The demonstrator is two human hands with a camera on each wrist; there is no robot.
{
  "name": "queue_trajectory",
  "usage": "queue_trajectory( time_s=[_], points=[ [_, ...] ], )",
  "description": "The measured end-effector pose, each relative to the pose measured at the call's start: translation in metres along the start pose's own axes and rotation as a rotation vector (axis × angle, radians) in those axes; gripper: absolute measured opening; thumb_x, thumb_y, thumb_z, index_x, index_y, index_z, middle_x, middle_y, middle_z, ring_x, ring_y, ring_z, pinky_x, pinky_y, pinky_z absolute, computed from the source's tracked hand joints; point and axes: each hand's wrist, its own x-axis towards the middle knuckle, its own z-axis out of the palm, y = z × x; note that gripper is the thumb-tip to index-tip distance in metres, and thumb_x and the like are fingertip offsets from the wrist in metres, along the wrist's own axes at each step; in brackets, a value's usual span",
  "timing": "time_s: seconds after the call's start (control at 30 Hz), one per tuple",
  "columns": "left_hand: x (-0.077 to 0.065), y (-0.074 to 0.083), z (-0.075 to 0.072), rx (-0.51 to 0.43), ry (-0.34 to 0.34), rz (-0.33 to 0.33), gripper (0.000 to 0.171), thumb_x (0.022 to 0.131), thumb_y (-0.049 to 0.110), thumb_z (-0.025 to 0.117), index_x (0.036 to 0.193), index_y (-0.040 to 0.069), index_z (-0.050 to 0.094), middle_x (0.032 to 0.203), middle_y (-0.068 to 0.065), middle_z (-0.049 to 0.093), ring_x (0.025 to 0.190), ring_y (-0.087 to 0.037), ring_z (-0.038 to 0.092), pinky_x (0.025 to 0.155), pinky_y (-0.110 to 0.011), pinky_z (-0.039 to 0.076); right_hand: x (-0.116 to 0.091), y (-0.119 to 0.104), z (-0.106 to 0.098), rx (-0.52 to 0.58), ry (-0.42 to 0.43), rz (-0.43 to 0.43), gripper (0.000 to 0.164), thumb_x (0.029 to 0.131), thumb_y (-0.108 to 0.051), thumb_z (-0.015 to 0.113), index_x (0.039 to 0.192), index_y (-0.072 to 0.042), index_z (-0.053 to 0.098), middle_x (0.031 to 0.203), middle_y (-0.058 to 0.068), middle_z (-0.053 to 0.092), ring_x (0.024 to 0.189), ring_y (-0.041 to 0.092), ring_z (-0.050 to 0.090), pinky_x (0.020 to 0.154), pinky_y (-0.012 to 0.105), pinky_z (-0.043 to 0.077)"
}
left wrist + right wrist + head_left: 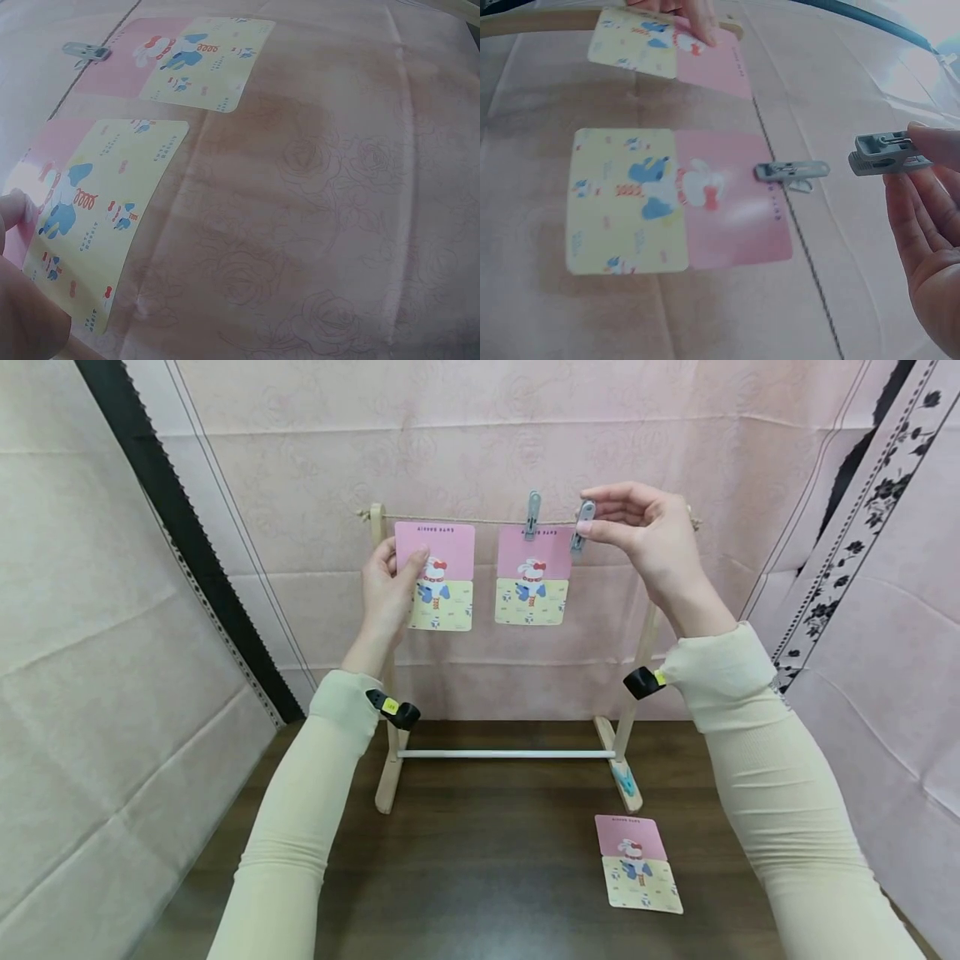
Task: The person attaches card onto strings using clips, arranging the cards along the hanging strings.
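Between thumb and fingers my left hand [387, 589] pinches a pink and yellow card [442, 602] by its left side, with the top edge close to the string [487, 520]. A second such card [531, 602] hangs to its right, fixed to the string by a grey-blue clothespin [532, 515]. My right hand [651, 539] pinches another grey-blue clothespin [889, 154] by its handle end, just right of the hanging card. In the right wrist view this clothespin is apart from both card and string.
The string runs between two posts of a wooden stand [626, 727] joined low down by a white bar [506, 754]. A blue clothespin [623, 779] lies on the stand's right foot. A third card [640, 865] lies on the dark table [480, 868]. Patterned cloth [315, 468] hangs behind.
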Motion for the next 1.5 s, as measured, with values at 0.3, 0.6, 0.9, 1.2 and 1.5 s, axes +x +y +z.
queue_trajectory(
  time_s=[0.3, 0.6, 0.9, 1.2, 1.5],
  points=[
    [-0.001, -0.001, -0.002, 0.026, -0.008, 0.007, 0.034, 0.096, 0.026, 0.071, 0.123, 0.009, 0.061, 0.104, -0.011, 0.072, 0.088, -0.02, 0.071, 0.075, -0.027, 0.058, 0.017, -0.007, 0.016, 0.118, 0.021, 0.001, 0.026, 0.078, 0.014, 0.079, 0.1, 0.0, 0.077, 0.088, 0.01, 0.073, 0.082, 0.018, 0.068, 0.082, 0.027, 0.056],
    [0.0, -0.002, -0.001, 0.033, -0.01, 0.024, 0.034, 0.096, 0.026, 0.071, 0.124, 0.009, 0.061, 0.104, -0.012, 0.072, 0.087, -0.02, 0.071, 0.075, -0.028, 0.059, 0.037, -0.006, 0.041, 0.158, -0.001, 0.02, 0.025, 0.078, 0.014, 0.078, 0.096, -0.002, 0.077, 0.086, 0.009, 0.073, 0.081, 0.018, 0.068, 0.085, 0.028, 0.055],
    [0.001, -0.001, 0.001, -0.011, 0.01, 0.014, 0.032, 0.096, 0.02, 0.072, 0.122, 0.005, 0.062, 0.095, -0.008, 0.072, 0.08, -0.016, 0.069, 0.069, -0.024, 0.057, 0.053, 0.0, 0.07, 0.145, -0.027, 0.041, 0.024, 0.079, 0.013, 0.078, 0.095, -0.005, 0.078, 0.085, 0.008, 0.072, 0.08, 0.019, 0.068, 0.082, 0.028, 0.054],
    [0.001, -0.002, 0.001, 0.036, -0.004, 0.02, 0.034, 0.097, 0.024, 0.07, 0.125, 0.007, 0.061, 0.099, -0.01, 0.072, 0.084, -0.019, 0.07, 0.073, -0.027, 0.058, 0.064, 0.009, 0.091, 0.102, -0.034, 0.078, 0.023, 0.081, 0.008, 0.079, 0.096, -0.008, 0.077, 0.086, 0.005, 0.071, 0.081, 0.018, 0.067, 0.088, 0.03, 0.052],
    [0.0, -0.002, 0.0, 0.039, -0.011, 0.012, 0.034, 0.097, 0.025, 0.069, 0.126, 0.008, 0.06, 0.103, -0.013, 0.072, 0.086, -0.021, 0.071, 0.074, -0.029, 0.059, 0.074, 0.021, 0.11, 0.063, -0.042, 0.132, 0.025, 0.082, 0.006, 0.079, 0.104, -0.007, 0.076, 0.089, 0.005, 0.071, 0.084, 0.019, 0.067, 0.089, 0.029, 0.052]
  ],
)
